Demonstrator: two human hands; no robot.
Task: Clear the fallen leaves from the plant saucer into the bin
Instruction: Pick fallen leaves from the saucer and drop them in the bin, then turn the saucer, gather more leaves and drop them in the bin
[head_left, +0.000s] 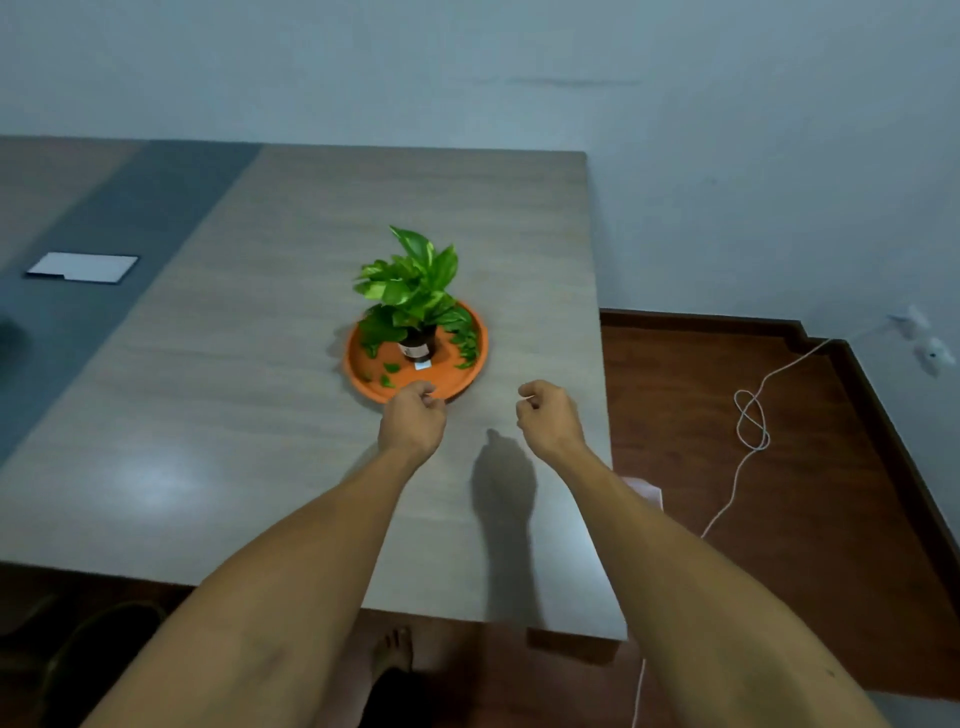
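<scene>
An orange saucer (363, 382) sits on the grey table, with a small dark pot (417, 347) of a green leafy plant (413, 280) standing in its middle. Several loose green leaves (466, 347) lie in the saucer, to the right and to the left front of the pot. My left hand (413, 418) hovers at the saucer's near rim, fingers curled in; I cannot see anything between them. My right hand (548, 415) is to the right of the saucer above the table, fingers loosely curled, holding nothing visible. No bin is clearly in view.
The table (234, 415) ends on the right near my right hand, with brown floor beyond. A white cord (750, 415) trails over the floor to wall sockets (924, 338). A pale pink object (647, 491) peeks out beside my right forearm. A flat white sheet (83, 267) lies far left.
</scene>
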